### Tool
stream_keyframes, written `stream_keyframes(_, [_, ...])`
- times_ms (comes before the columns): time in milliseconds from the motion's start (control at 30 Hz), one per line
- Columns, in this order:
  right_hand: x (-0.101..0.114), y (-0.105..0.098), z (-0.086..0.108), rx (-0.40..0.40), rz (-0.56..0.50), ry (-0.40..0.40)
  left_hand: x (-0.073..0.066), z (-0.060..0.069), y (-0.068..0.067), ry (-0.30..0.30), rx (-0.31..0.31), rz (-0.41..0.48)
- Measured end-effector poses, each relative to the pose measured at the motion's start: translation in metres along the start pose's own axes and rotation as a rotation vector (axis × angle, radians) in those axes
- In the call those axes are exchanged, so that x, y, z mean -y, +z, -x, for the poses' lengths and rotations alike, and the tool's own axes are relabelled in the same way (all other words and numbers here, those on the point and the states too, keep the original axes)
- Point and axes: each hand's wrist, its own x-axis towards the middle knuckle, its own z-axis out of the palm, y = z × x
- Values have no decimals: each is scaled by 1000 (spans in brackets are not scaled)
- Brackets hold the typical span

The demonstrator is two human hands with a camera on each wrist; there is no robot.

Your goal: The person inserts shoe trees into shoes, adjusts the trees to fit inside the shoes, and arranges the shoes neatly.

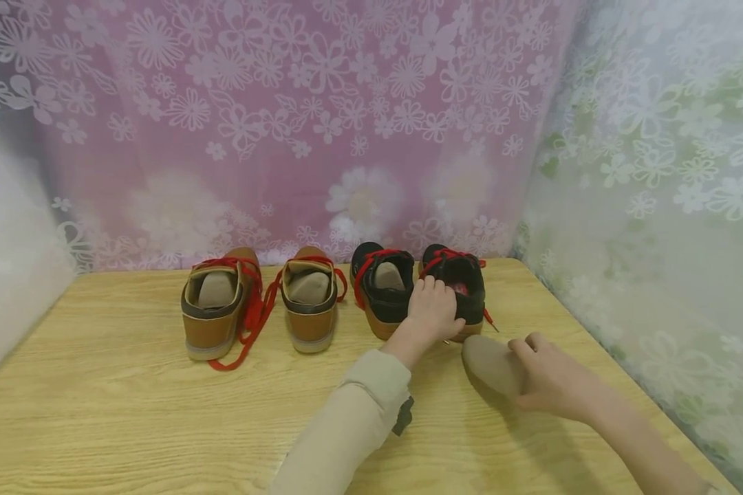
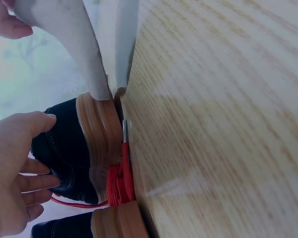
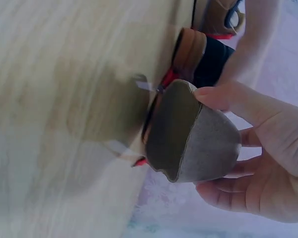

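Observation:
My right hand grips a beige, hollow shoe insert that looks like moulded pulp. Thumb on one side and fingers on the other, it holds the insert just above the table behind the rightmost black shoe. My left hand holds that shoe at the heel, the thumb and fingers on opposite sides. Red shows inside this shoe. Beside it stands the other black shoe, with a beige insert inside. Both black shoes have red laces and brown soles.
Two brown shoes with red laces, one on the left and one nearer the middle, stand with beige inserts inside. A loose red lace lies between them. Flowered cloth hangs behind the wooden table, with pale cloth at right.

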Motion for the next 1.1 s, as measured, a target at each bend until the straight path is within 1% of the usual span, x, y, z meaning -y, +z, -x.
stream_keyframes(67, [-2,-5,0,8,-32,11,0,0,0,-2,-1,5])
stream_keyframes(133, [-5,-10,1,21,-67,39,0,0,0,-5,-2,13])
stream_keyframes(200, [-9,-15,1,17,-77,50,-1,0,0,-7,-3,15])
stream_keyframes(333, [-16,-26,2,-34,-60,52,-2,1,-1,-11,-4,17])
stream_keyframes(533, [-26,-43,0,-99,-52,82,-2,0,-2,-30,10,34])
stream_keyframes(700, [-34,-55,-8,-184,-19,51,-1,1,-4,-40,25,49])
stream_keyframes(833, [-38,-62,-16,-227,-14,34,-1,2,-6,-39,32,54])
stream_keyframes(1000, [-41,-66,-29,-244,-14,17,-1,1,-5,-38,25,50])
stream_keyframes(1100, [-41,-67,-36,-232,-21,22,0,1,-4,-35,14,50])
